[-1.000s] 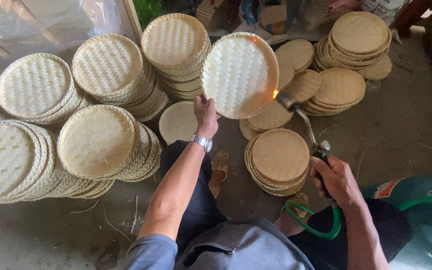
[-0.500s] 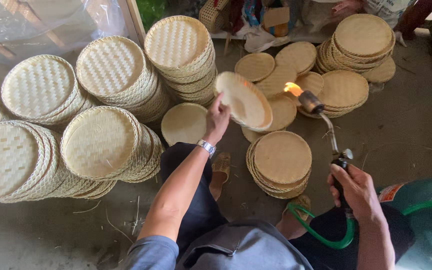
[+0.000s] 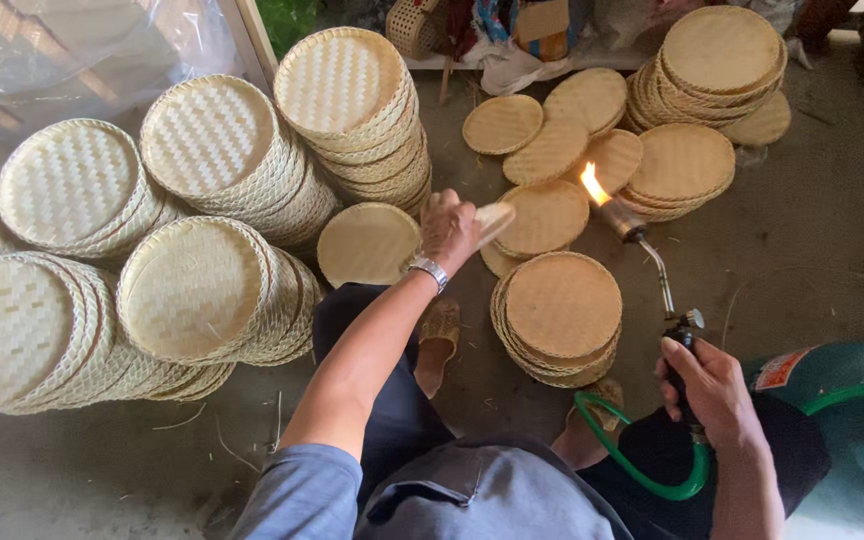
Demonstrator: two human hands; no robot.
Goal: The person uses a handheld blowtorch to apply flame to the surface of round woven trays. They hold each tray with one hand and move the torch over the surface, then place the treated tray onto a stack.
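The left hand [image 3: 449, 230] grips a woven bamboo tray [image 3: 493, 221] edge-on; the right hand [image 3: 709, 385] clasps a lit gas torch [image 3: 640, 250]. Singeing looks underway. The flame at one o'clock of the tray wants brief, even passes.

Pale woven tray stacks [image 3: 352, 100] at left; browner tray stacks [image 3: 720, 55] beyond; clear plastic sheet [image 3: 72, 50]

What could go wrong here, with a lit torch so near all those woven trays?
The flame burns close above the flat woven trays on the floor, so one might scorch or catch. The left hand holds a tray not far from the flame, so fingers could get burned. The green hose loops by the person's foot and might snag as the right hand moves the torch.
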